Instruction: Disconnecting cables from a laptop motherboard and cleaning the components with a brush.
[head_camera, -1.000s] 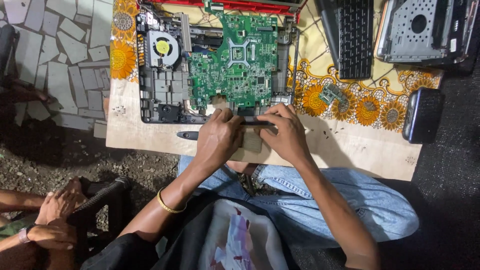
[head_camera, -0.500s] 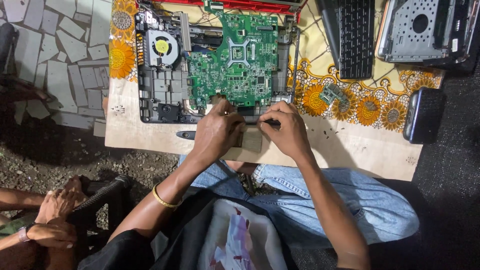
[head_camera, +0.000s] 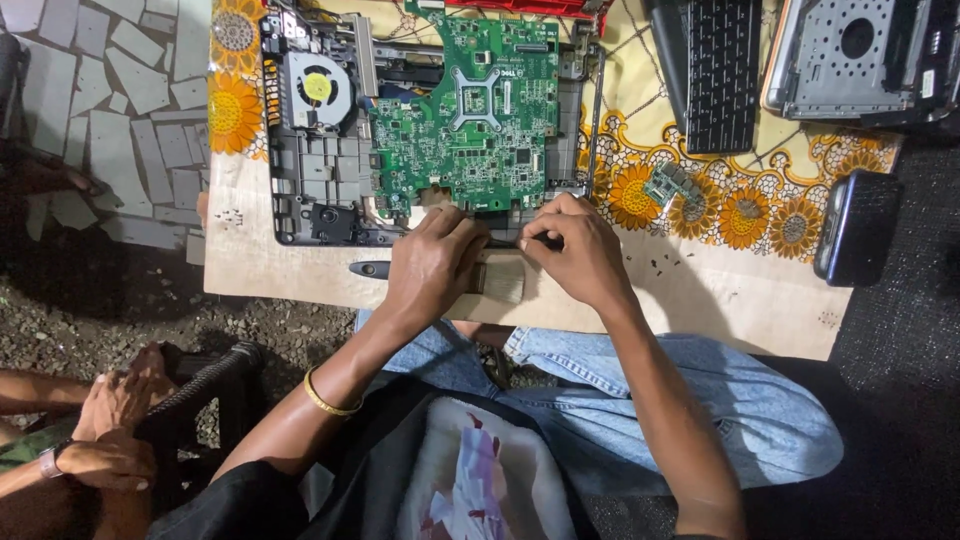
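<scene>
Resting at the near edge of the green circuit board (head_camera: 470, 110), the left hand (head_camera: 432, 262) and right hand (head_camera: 580, 250) curl their fingers over something hidden; their grip cannot be told. A brush (head_camera: 497, 278) lies between them.

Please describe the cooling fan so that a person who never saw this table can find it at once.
Find the opened laptop base on the flowered cloth. Left of its green circuit board, in the upper left corner, sits the fan. It is the only round part, grey with a yellow centre.
</scene>
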